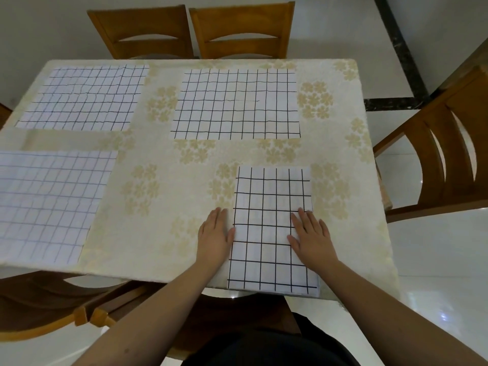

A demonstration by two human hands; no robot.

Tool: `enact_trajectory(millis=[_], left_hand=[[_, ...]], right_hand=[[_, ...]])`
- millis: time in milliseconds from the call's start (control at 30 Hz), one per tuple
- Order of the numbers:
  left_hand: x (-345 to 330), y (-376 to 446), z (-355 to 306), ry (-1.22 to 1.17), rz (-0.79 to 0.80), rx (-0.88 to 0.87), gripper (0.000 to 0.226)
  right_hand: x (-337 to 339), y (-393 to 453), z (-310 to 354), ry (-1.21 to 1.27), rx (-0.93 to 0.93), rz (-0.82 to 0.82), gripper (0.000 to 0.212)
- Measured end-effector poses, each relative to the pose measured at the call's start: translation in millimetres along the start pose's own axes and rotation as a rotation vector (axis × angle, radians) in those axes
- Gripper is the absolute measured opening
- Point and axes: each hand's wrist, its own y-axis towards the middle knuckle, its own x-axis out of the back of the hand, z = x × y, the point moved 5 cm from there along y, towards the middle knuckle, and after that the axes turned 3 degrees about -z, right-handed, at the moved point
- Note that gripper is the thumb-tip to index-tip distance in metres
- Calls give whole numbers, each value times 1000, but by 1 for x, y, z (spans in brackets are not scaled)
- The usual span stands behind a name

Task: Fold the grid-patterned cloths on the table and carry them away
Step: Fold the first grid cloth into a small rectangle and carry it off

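Pressing flat, both hands lay open: left hand [214, 235] beside, right hand [311, 235] on the soft, light, half-folded white black-grid cloth [272, 228]; near corners looked best to pinch.

chairs [190, 33] crowd table [148, 228] edges
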Motion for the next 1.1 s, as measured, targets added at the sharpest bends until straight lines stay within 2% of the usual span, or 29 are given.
enact_trajectory(millis=[67, 167, 333, 667, 867, 1100], left_hand=[[3, 3, -6, 57, -33, -73, 65], [-8, 1, -15, 166, 44, -195, 67], [-26, -24, -22, 216, 79, -319, 68], [-33, -57, -8, 237, 141, -271, 68], [-34, -63, -10, 279, 182, -281, 68], [-41, -77, -10, 263, 220, -257, 67]], right_hand=[[0, 1, 7, -1, 26, 4, 74], [-1, 4, 22, 17, 91, 2, 69], [0, 14, 48, 40, 188, 8, 64], [3, 49, 116, 25, 474, 86, 75], [-5, 65, 124, -57, 511, 131, 81], [-3, 80, 117, -99, 494, 97, 70]])
